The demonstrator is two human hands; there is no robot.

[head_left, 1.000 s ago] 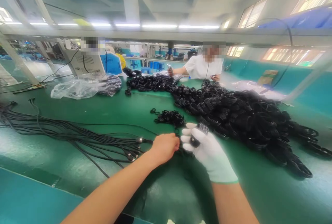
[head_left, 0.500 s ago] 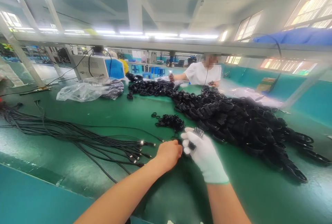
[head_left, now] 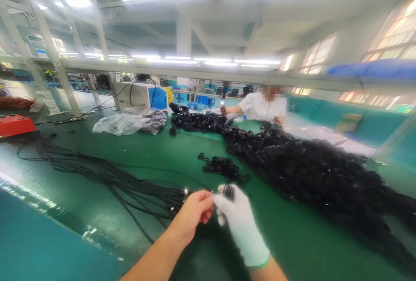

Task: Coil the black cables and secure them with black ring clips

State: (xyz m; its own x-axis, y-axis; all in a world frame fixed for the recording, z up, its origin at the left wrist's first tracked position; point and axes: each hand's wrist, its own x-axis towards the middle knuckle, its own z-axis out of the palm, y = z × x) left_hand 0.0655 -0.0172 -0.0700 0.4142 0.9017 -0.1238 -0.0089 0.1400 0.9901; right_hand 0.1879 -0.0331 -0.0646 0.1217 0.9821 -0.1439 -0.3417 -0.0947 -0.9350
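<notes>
My left hand is bare, its thumb and fingers pinched together. Its fingertips meet those of my right hand, which wears a white glove and has curled fingers. Several small black rings are stacked around a finger of the glove. Whatever is pinched where the hands meet is hidden or too small to make out. Just beyond the hands lies a small heap of black rings. To the left, a bundle of long black cables stretches over the green tabletop, its plug ends close to my left hand.
A large pile of coiled black cables spreads along the right and back. Clear plastic bags lie behind, near a white and blue machine. A red box sits far left. A person in white works opposite.
The view has tilted up and turned left, bringing the red box into sight. My hands have come together at the fingertips. The black piece seen in my gloved fingers no longer shows.
</notes>
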